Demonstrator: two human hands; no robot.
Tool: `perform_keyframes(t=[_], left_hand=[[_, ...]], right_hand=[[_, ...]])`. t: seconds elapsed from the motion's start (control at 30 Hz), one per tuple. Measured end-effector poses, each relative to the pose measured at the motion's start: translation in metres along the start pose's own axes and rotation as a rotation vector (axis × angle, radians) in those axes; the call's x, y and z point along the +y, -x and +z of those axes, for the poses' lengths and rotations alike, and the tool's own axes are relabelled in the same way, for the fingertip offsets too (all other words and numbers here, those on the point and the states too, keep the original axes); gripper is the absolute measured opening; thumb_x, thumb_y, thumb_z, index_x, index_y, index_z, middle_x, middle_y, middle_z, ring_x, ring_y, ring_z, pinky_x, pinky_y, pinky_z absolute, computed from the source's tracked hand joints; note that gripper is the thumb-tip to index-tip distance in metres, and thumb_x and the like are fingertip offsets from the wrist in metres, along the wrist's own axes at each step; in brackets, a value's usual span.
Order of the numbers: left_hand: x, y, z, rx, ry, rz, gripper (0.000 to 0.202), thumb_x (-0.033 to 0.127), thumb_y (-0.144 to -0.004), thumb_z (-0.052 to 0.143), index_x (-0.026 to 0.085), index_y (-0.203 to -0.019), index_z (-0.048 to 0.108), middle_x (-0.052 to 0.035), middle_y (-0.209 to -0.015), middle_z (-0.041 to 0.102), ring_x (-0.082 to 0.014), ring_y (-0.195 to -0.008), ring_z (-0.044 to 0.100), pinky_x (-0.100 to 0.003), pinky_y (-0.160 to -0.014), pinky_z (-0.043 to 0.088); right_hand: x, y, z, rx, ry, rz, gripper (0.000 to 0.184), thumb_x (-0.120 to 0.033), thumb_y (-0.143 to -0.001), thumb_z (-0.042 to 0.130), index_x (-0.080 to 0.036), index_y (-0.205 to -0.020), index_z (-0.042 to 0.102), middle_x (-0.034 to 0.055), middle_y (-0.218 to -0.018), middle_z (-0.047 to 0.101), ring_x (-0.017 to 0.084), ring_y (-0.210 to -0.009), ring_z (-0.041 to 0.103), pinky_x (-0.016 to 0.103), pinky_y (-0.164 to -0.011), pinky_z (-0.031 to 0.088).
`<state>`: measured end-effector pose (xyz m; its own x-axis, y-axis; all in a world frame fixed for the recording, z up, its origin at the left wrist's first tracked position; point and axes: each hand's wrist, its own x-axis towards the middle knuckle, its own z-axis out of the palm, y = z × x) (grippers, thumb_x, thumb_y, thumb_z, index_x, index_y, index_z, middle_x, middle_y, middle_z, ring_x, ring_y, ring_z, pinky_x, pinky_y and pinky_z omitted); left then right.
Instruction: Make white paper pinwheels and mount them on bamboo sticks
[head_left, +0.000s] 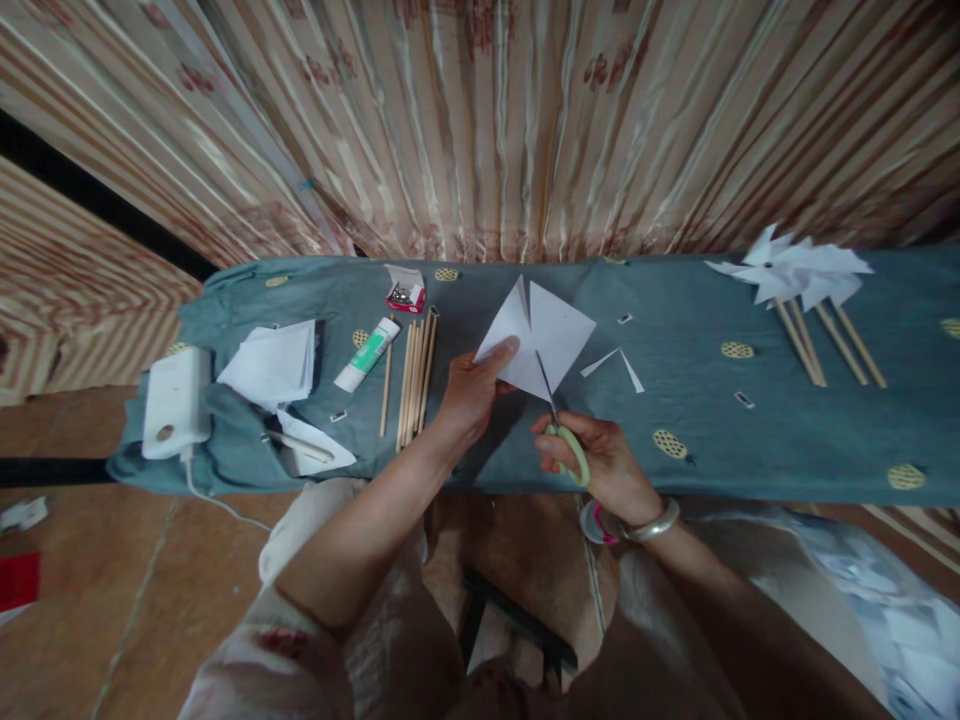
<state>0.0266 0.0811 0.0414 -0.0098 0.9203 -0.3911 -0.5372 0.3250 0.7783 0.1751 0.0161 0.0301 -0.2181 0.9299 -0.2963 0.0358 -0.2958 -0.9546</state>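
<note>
At the far left of the frame, a corded white device sits on the tabletop, which is draped in blue-green cloth printed with yellow pineapples. Just to its right lies a stack of white paper; below that, a slim pen-like tool rests across a loose piece of paper. Left of center, a white-and-green glue stick lies at a slant near a small open red box of shiny metal pieces, with a row of wooden sticks alongside.

At the center of the frame, your left grip is closed on a white sheet, thumb pressed on top, holding it over the tabletop like a diamond with a slit running in from its upper edge. Just right of center, your right grip is wrapped around the handles of pale green scissors, the blades reaching over the sheet's lower part; a silver bangle circles your right wrist.

Two thin paper slivers lie just right of the sheet. At the upper right, white paper pinwheels overlap in a cluster, their wooden stems angled down toward the right.
</note>
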Motion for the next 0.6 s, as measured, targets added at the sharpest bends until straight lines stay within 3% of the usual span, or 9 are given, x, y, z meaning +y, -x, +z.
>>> perform_keyframes(t=[0.23, 0.6], left_hand=[[0.0008, -0.0001, 0.0010, 0.017, -0.021, -0.007, 0.014, 0.021, -0.079, 0.076, 0.014, -0.070, 0.069, 0.0001, -0.069, 0.069, -0.0098, -0.059, 0.062, -0.021, -0.056, 0.049], [0.0041, -0.0048, -0.0041, 0.008, -0.022, 0.050, 0.037, 0.037, -0.054, 0.092, 0.013, -0.072, 0.070, -0.0030, -0.069, 0.073, -0.0157, -0.062, 0.067, -0.026, -0.060, 0.052]], right_hand=[[0.0007, -0.0002, 0.0013, 0.011, -0.002, 0.012, 0.040, -0.056, -0.064, 0.081, -0.020, -0.075, 0.068, -0.0036, -0.051, 0.059, 0.011, -0.048, 0.054, 0.023, -0.047, 0.044], [-0.0033, 0.0032, -0.0081, -0.119, 0.113, 0.026, 0.043, -0.059, -0.072, 0.075, -0.018, -0.084, 0.068, -0.0012, -0.059, 0.063, 0.012, -0.054, 0.058, 0.024, -0.051, 0.046]])
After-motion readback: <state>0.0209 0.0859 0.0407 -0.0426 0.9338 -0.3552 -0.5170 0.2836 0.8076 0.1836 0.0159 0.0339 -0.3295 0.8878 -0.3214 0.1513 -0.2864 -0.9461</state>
